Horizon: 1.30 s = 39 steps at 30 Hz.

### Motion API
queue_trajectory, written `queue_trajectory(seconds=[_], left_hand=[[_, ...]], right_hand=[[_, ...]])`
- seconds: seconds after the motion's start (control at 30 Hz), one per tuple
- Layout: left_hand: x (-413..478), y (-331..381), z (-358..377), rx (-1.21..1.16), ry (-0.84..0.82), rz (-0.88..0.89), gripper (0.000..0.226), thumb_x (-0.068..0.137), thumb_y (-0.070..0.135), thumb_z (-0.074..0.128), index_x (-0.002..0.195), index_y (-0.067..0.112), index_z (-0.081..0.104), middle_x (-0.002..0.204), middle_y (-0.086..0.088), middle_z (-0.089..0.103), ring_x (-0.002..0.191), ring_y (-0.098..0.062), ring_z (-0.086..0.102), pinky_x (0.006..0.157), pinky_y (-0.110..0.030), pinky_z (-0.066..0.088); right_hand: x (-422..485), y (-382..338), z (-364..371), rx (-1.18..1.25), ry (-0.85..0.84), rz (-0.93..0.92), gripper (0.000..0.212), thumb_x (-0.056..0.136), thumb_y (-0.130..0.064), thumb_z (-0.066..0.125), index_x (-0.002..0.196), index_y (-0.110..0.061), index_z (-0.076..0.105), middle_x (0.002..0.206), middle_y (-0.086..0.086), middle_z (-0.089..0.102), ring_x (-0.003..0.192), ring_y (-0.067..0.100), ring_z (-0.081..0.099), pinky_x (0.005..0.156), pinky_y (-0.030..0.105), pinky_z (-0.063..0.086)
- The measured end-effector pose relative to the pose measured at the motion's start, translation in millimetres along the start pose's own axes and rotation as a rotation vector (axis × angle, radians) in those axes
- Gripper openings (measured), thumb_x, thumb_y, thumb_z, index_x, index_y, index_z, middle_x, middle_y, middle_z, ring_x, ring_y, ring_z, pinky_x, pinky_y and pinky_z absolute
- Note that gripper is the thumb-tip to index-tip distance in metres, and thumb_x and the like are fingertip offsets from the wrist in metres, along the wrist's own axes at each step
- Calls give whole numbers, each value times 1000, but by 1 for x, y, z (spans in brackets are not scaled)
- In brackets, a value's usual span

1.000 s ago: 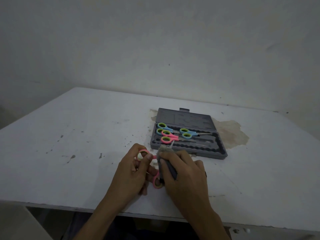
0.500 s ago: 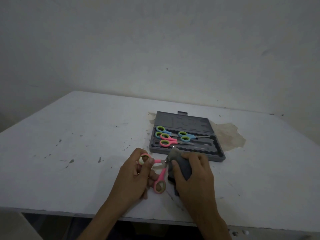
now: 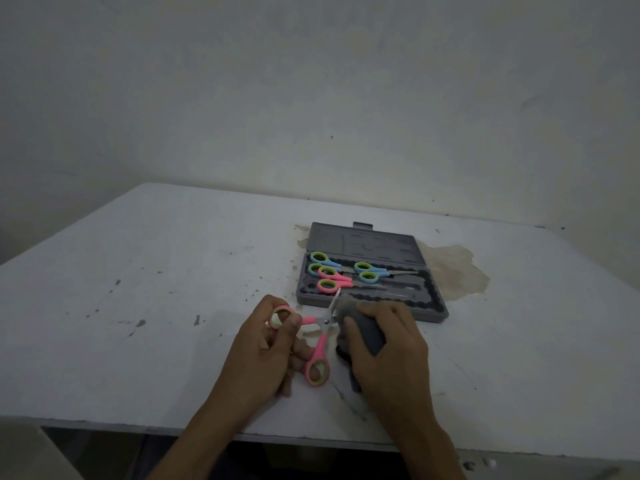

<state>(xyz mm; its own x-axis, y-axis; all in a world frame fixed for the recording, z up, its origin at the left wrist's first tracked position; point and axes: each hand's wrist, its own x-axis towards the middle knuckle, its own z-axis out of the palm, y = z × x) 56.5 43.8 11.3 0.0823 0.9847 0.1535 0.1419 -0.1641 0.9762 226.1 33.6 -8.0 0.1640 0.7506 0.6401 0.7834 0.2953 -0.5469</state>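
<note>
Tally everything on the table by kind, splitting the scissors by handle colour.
Open grey plastic case: 1
Pink-handled scissors: 2, one gripped by the left hand, one in the case
Blue-handled scissors: 2, both in the case
Grey cloth: 1, gripped by the right hand
Total: 6

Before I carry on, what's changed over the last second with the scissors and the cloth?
The right hand has drawn the grey cloth off to the right, uncovering the pivot and one blade of the pink scissors, whose handles are spread. The left hand still holds the upper ring. The grey case and the stored scissors have not moved.
</note>
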Motion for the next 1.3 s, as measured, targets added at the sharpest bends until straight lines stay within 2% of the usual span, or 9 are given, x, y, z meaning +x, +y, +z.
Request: queue_trajectory(seconds=[0.07, 0.2, 0.33, 0.7, 0.83, 0.97, 1.1, 1.23, 1.3], left_hand=[[0, 2, 1, 3, 7, -8, 19, 98, 24, 48, 92, 6, 51, 63, -8, 71, 38, -13, 59, 33, -24, 45], [-1, 2, 1, 2, 3, -25, 22, 97, 26, 49, 92, 5, 51, 63, -11, 71, 34, -10, 56, 31, -22, 41], [0, 3, 1, -13, 1, -30, 17, 98, 24, 50, 93, 7, 51, 64, -14, 70, 35, -12, 56, 31, -22, 42], [1, 1, 1, 26, -2, -33, 19, 98, 26, 50, 93, 8, 51, 64, -11, 71, 36, -16, 54, 33, -23, 42], [2, 0, 1, 18, 1, -29, 17, 98, 24, 49, 92, 8, 51, 65, -13, 71, 35, -15, 54, 31, -22, 41], [2, -1, 1, 31, -2, -21, 19, 98, 26, 50, 92, 7, 51, 65, -11, 71, 38, -17, 56, 32, -22, 42], [1, -1, 2, 7, -1, -12, 18, 98, 23, 50, 93, 6, 51, 65, -14, 70, 38, -17, 57, 32, -23, 42], [2, -3, 2, 52, -4, -15, 24, 97, 28, 49, 91, 5, 52, 67, -12, 71, 34, -14, 54, 33, -23, 44], [3, -5, 2, 13, -4, -19, 19, 97, 27, 50, 92, 9, 51, 66, -13, 71, 42, -23, 59, 34, -25, 44]], right_hand=[[3, 0, -2, 2, 54, 27, 25, 81, -23, 75, 101, -11, 66, 100, 0, 58, 84, 10, 55, 81, -3, 32], [-4, -3, 0, 44, -71, -83, 25, 82, -28, 72, 100, -14, 63, 100, -6, 55, 86, -2, 49, 81, -3, 32], [4, 7, -3, 58, 82, 78, 21, 82, -21, 74, 99, -13, 65, 95, 1, 59, 85, 12, 57, 80, -2, 33], [-5, 0, 2, 14, -51, -45, 24, 82, -27, 74, 100, -16, 63, 99, -5, 56, 84, 5, 51, 76, 5, 38], [2, 5, -3, 13, 74, 69, 23, 83, -27, 73, 99, -14, 65, 97, -1, 58, 82, 10, 55, 75, 10, 42], [-5, -4, 0, 27, -61, -44, 24, 83, -35, 67, 98, -18, 63, 96, -7, 56, 83, 3, 51, 75, 6, 38], [-1, 5, -4, 10, 76, 69, 23, 82, -26, 74, 99, -15, 64, 96, -2, 58, 81, 8, 54, 73, 3, 35], [-8, 2, 1, 20, -51, -30, 25, 82, -34, 71, 100, -18, 62, 98, -4, 57, 83, 6, 52, 76, 11, 40], [-6, 7, 0, -3, 39, 16, 25, 83, -31, 72, 100, -16, 62, 97, -1, 58, 80, 9, 52, 73, 19, 46]])
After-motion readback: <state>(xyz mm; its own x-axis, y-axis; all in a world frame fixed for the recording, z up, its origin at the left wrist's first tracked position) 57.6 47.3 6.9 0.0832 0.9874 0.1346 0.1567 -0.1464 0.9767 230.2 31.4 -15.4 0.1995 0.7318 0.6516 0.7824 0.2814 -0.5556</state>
